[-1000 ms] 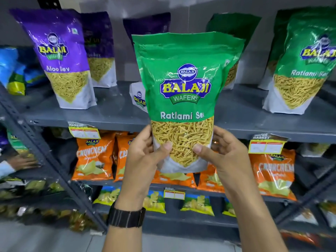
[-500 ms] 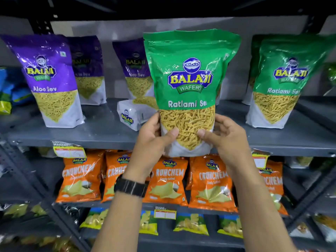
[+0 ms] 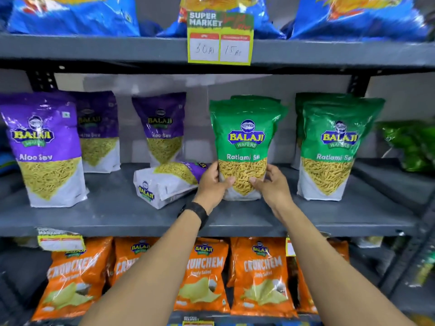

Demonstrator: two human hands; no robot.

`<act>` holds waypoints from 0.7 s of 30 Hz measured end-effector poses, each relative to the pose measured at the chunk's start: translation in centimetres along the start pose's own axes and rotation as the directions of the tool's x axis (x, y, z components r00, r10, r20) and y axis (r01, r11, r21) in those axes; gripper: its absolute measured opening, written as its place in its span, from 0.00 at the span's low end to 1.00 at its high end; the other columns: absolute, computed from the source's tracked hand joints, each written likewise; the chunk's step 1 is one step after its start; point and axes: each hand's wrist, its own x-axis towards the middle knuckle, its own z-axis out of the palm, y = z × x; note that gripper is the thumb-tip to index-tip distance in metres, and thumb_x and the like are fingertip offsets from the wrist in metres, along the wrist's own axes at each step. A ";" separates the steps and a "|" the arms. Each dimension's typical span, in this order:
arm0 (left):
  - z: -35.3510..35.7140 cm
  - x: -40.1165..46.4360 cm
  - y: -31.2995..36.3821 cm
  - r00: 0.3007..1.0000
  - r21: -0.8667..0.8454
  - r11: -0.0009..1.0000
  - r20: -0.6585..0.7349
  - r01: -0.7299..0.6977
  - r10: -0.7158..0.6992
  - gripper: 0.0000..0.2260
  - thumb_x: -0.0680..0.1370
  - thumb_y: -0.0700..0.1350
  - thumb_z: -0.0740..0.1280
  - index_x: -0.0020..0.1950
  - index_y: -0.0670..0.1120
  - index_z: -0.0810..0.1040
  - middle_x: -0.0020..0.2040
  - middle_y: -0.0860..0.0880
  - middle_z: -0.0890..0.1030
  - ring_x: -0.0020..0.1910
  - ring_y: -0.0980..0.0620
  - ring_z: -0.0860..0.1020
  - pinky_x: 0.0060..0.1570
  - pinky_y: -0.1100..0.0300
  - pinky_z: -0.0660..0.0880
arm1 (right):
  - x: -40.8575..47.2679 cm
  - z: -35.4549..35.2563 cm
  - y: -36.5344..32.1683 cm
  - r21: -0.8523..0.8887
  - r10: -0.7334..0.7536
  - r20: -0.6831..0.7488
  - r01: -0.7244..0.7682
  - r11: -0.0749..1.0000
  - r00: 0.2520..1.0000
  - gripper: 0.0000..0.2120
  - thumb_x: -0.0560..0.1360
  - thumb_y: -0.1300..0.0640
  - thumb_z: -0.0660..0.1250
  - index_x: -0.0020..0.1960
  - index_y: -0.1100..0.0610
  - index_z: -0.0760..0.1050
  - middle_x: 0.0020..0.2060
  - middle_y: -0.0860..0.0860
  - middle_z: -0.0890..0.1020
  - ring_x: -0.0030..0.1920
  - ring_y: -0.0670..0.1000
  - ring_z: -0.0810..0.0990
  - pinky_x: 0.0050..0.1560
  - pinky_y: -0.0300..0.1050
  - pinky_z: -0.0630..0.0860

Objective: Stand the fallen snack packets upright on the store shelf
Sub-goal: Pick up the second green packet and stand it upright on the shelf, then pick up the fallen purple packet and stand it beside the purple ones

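A green Ratlami Sev packet [image 3: 244,137] stands upright on the grey middle shelf [image 3: 117,212]. My left hand [image 3: 213,182] grips its lower left side and my right hand [image 3: 270,182] its lower right side. Another green packet shows just behind its top. A purple Aloo Sev packet [image 3: 167,182] lies fallen on its side just left of my left hand, its bottom end facing me. Upright purple packets stand at the far left [image 3: 47,149], behind that one [image 3: 98,132], and behind the fallen one [image 3: 161,128].
Two more green Ratlami Sev packets [image 3: 334,147] stand upright to the right. Orange Crunchem bags [image 3: 259,276] fill the shelf below. Blue bags [image 3: 75,15] and a price tag [image 3: 220,38] sit on the shelf above. Loose green bags [image 3: 412,144] lie at the far right.
Both hands carried the green packet away from me and down, and it now stands on the middle shelf. The view tilted up, showing the shelf above.
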 end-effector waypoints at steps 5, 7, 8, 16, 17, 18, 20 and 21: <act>-3.1 -0.7 1.4 0.996 0.084 0.996 -0.076 -0.030 0.036 0.35 0.79 0.34 0.75 0.84 0.43 0.66 0.77 0.41 0.78 0.72 0.47 0.79 0.77 0.48 0.73 | -2.7 0.1 0.2 -0.202 -0.040 -0.287 -0.019 0.979 0.957 0.29 0.73 0.51 0.79 0.71 0.55 0.74 0.55 0.47 0.80 0.56 0.51 0.80 0.57 0.47 0.74; -6.5 -0.6 2.4 0.967 0.228 0.965 -0.186 -0.128 0.172 0.26 0.80 0.37 0.74 0.78 0.45 0.76 0.71 0.45 0.84 0.67 0.48 0.83 0.74 0.48 0.77 | -4.4 0.9 -0.3 -0.245 -0.108 -0.327 0.026 0.969 0.939 0.17 0.74 0.53 0.77 0.60 0.51 0.78 0.45 0.43 0.82 0.49 0.51 0.82 0.51 0.46 0.73; -8.4 -0.4 3.0 0.941 0.322 0.933 -0.234 -0.161 0.243 0.20 0.81 0.38 0.73 0.73 0.46 0.82 0.65 0.48 0.87 0.63 0.50 0.85 0.71 0.50 0.79 | -5.1 1.6 -0.8 -0.243 -0.110 -0.283 0.040 0.969 0.953 0.13 0.74 0.55 0.76 0.57 0.50 0.78 0.42 0.41 0.83 0.47 0.50 0.83 0.50 0.46 0.75; -20.5 3.1 4.2 0.900 0.567 0.700 -0.257 0.435 -0.352 0.20 0.79 0.55 0.76 0.64 0.43 0.83 0.62 0.45 0.85 0.62 0.46 0.84 0.59 0.54 0.77 | -6.5 12.3 -4.7 0.196 0.471 0.450 -0.599 0.777 0.759 0.26 0.79 0.53 0.74 0.72 0.62 0.72 0.65 0.66 0.77 0.60 0.67 0.81 0.58 0.58 0.82; -20.9 3.1 3.9 0.870 0.499 0.715 -0.223 0.489 -0.440 0.17 0.79 0.56 0.76 0.60 0.45 0.82 0.54 0.47 0.87 0.53 0.48 0.86 0.52 0.58 0.79 | -6.4 13.2 -5.0 0.189 0.497 0.476 -0.636 0.748 0.726 0.29 0.79 0.52 0.74 0.76 0.60 0.69 0.71 0.67 0.73 0.66 0.69 0.79 0.61 0.60 0.80; -21.1 3.0 3.5 0.843 0.410 0.740 -0.197 0.534 -0.500 0.15 0.79 0.56 0.75 0.57 0.47 0.81 0.46 0.47 0.88 0.44 0.48 0.86 0.48 0.60 0.79 | -6.2 14.0 -5.2 0.185 0.511 0.479 -0.651 0.736 0.714 0.31 0.79 0.52 0.73 0.77 0.60 0.68 0.74 0.68 0.70 0.69 0.71 0.77 0.61 0.61 0.78; -21.3 2.8 2.8 0.815 0.294 0.761 -0.180 0.579 -0.550 0.13 0.78 0.57 0.76 0.52 0.48 0.81 0.41 0.47 0.87 0.41 0.49 0.82 0.47 0.58 0.79 | -6.0 15.2 -5.7 0.185 0.523 0.456 -0.651 0.736 0.720 0.29 0.80 0.52 0.72 0.78 0.58 0.70 0.75 0.68 0.70 0.70 0.72 0.76 0.60 0.61 0.78; -21.3 2.5 2.7 0.810 0.278 0.761 -0.171 0.586 -0.561 0.12 0.77 0.56 0.76 0.49 0.49 0.82 0.39 0.48 0.88 0.43 0.49 0.82 0.45 0.57 0.79 | -6.0 15.6 -5.8 0.180 0.523 0.445 -0.644 0.744 0.727 0.27 0.80 0.52 0.72 0.76 0.58 0.71 0.74 0.68 0.71 0.68 0.71 0.77 0.58 0.60 0.79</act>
